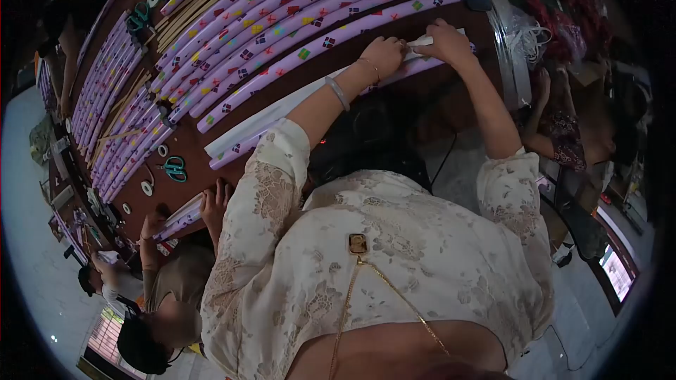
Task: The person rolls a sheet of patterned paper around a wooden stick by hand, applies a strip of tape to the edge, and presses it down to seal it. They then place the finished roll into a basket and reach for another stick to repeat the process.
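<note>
A lilac sheet of patterned wrapping paper [274, 111] lies in front of me, partly rolled, its white back turned up along most of its length. My left hand [384, 58] is closed at the roll's right part, with fingertips on the white edge. Beside it, my right hand [448, 43] pinches the paper near the roll's right end, thumb and fingers bent around the edge. The two hands are a short gap apart. Just beyond them lies a finished-looking lilac roll [317, 49] with coloured gift shapes.
Several more lilac rolls [282, 0] lie side by side on the brown table [184, 142]. Teal scissors [174, 169] and tape rolls [147, 188] sit at left. A co-worker's hands [211, 204] hold another roll. Clear plastic packaging [524, 39] is at right.
</note>
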Tool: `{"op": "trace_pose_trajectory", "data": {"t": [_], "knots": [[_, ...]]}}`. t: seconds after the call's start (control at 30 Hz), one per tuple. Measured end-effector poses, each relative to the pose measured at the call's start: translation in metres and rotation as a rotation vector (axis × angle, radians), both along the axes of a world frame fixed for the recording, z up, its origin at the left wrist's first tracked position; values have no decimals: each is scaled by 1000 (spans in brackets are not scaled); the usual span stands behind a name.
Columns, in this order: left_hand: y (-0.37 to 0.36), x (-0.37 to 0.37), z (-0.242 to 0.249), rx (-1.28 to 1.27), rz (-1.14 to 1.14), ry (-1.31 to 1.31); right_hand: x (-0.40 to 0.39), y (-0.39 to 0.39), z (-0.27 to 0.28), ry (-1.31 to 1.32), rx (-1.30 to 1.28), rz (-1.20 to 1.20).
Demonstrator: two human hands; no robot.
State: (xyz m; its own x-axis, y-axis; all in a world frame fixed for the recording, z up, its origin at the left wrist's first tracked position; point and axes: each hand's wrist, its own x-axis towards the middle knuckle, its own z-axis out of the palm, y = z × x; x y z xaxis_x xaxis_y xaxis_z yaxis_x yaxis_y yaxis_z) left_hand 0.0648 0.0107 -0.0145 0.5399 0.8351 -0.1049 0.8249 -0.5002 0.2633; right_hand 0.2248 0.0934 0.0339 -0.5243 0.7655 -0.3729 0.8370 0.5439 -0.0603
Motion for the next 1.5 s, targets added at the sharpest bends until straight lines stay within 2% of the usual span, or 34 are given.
{"op": "trace_pose_trajectory", "data": {"t": [0.07, 0.13, 0.23, 0.33, 0.37, 0.6, 0.67, 0.7, 0.77, 0.87, 1.1, 1.17, 1.37, 1.43, 1.5], "knots": [[0, 2, 1, -46, 7, 20, 16, 8, 13, -9, -42, 26], [-1, 0, -1, 12, 12, 12, 31, 18, 22, -16, -84, 51], [0, -1, 0, -15, -4, 10, 56, 42, 19, 2, -245, -39], [0, -2, 1, -1, -13, -17, 83, 59, 14, -5, -269, -87], [1, -3, 2, 3, -18, -19, 96, 58, 7, 59, -146, -128], [3, -5, 9, -22, -39, 2, 108, 52, 10, 14, -48, -219], [3, -4, 11, -45, -43, 19, 105, 44, 0, 113, 209, -187], [2, -4, 10, -38, -27, 14, 101, 42, -4, 114, 209, -191], [1, -3, 9, -30, -12, 10, 95, 39, -9, 16, 400, -204], [0, -2, 14, -60, -5, 31, 91, 39, -12, -29, 309, -269], [0, -3, 11, -20, -21, 50, 81, 33, -10, -80, 307, -338], [1, -3, 10, 0, -27, 39, 78, 30, -10, -120, 496, -289], [1, -3, 13, -3, -18, 1, 76, 30, -13, -164, 574, -236], [-1, -4, 12, 111, -10, -21, 76, 31, -12, -159, 573, -226], [0, -4, 13, 60, -19, -3, 75, 31, -12, -156, 570, -212]]}}
